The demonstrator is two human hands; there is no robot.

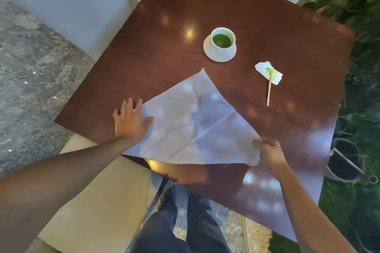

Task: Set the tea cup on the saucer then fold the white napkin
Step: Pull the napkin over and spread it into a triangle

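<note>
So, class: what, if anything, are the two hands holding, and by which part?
The right hand pinches the white napkin by its near right corner. The left hand holds nothing; it presses flat on the napkin's left corner.

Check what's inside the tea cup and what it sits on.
The tea cup holds opaque green liquid, so its bottom is hidden. It stands on the white saucer, whose centre the cup covers.

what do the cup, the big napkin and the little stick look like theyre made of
Cup: looks like glazed white ceramic, smooth and glossy, matching its saucer. Napkin: thin white cloth or cloth-like paper, matte, with soft creases and a frayed thread at its far corner. Stick: pale matte wood or bamboo, probably.
</note>
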